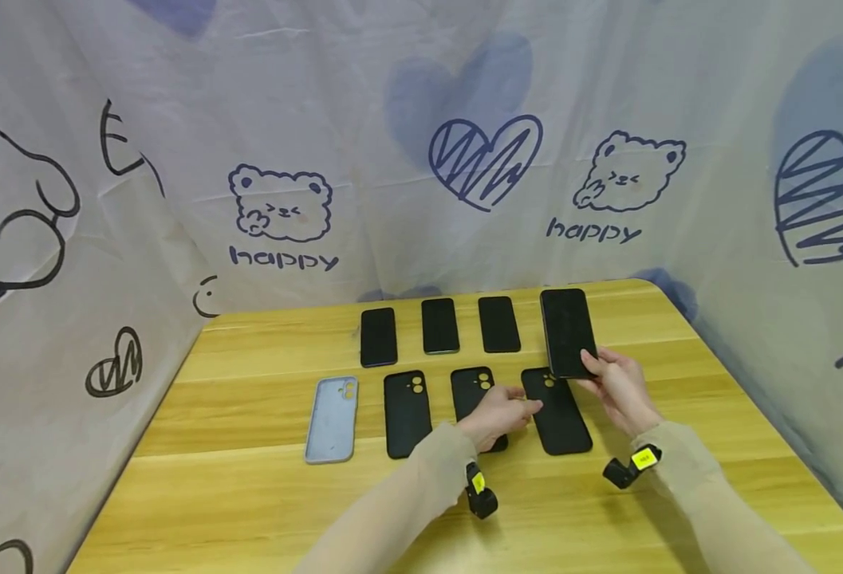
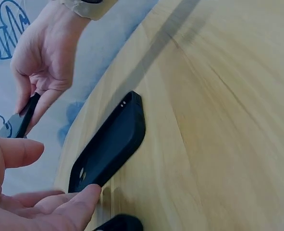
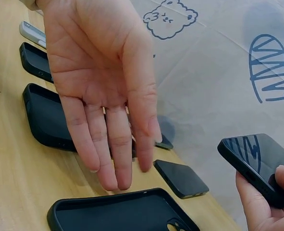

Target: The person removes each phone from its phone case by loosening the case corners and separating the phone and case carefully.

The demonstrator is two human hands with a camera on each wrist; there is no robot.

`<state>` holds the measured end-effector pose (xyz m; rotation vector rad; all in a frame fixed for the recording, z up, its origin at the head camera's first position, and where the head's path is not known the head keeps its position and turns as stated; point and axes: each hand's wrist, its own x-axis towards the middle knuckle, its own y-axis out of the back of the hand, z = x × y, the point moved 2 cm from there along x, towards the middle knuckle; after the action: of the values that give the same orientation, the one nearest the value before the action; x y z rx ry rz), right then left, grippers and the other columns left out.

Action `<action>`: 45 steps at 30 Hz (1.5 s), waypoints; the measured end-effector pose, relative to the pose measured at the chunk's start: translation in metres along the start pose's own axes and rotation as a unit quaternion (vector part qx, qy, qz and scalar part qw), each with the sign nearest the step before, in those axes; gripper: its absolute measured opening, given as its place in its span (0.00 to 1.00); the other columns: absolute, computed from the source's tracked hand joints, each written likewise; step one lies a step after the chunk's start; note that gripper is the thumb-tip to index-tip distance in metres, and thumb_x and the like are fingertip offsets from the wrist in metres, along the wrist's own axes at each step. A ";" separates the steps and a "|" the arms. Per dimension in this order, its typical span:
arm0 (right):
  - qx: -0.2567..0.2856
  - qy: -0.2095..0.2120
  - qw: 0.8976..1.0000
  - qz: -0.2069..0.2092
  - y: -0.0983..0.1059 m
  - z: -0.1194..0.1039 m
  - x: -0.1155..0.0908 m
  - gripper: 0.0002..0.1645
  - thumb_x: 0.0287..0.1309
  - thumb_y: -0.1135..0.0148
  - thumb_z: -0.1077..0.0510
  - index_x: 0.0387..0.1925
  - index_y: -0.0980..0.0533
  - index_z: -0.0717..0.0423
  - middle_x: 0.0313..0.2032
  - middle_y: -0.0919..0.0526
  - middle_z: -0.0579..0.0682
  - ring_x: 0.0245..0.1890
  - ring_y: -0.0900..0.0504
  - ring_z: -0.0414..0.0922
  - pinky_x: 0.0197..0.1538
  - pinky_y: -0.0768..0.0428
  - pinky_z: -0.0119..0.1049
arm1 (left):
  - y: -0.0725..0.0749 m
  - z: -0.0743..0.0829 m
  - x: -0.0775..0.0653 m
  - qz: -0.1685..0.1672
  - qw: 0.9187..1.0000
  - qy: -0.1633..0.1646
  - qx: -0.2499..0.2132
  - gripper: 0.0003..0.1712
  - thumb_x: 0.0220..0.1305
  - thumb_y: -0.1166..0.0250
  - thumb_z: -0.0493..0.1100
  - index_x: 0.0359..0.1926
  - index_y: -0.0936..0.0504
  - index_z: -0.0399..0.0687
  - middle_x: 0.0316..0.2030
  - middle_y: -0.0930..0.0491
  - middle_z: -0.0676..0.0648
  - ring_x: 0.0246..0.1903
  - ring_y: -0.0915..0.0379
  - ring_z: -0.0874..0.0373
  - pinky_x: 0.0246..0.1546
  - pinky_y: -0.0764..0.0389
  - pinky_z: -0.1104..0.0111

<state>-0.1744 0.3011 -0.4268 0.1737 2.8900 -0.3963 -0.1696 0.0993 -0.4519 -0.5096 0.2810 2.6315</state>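
My right hand holds a black smartphone by its lower end, thumb on the screen side and fingers beneath. The phone is raised above the table and overlaps the top of the rightmost black phone case, which lies with its hollow side up. My left hand is stretched out with its fingers straight and holds nothing. In the left wrist view, one fingertip comes right to the edge of that case. The right wrist view shows the left palm turned toward the camera, above the cases.
Two more black phone cases and a light blue case lie in the same row to the left. Behind them, three black phones rest on the wooden table. Printed cloth hangs around the table's back and sides.
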 end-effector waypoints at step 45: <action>-0.013 -0.031 0.999 -0.026 0.006 -0.011 0.036 0.45 0.75 0.47 0.54 0.80 0.58 0.61 0.51 0.21 0.46 0.38 0.15 0.29 0.45 0.17 0.21 | -0.003 0.012 -0.010 0.046 0.720 -0.239 0.650 0.25 0.74 0.43 0.57 0.67 0.24 0.60 0.69 0.26 0.50 0.69 0.30 0.57 0.71 0.29 0.66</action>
<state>-0.2110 0.3126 -0.4263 0.0818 2.8416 -0.3674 -0.1633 0.1015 -0.4378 0.6595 1.7554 1.8234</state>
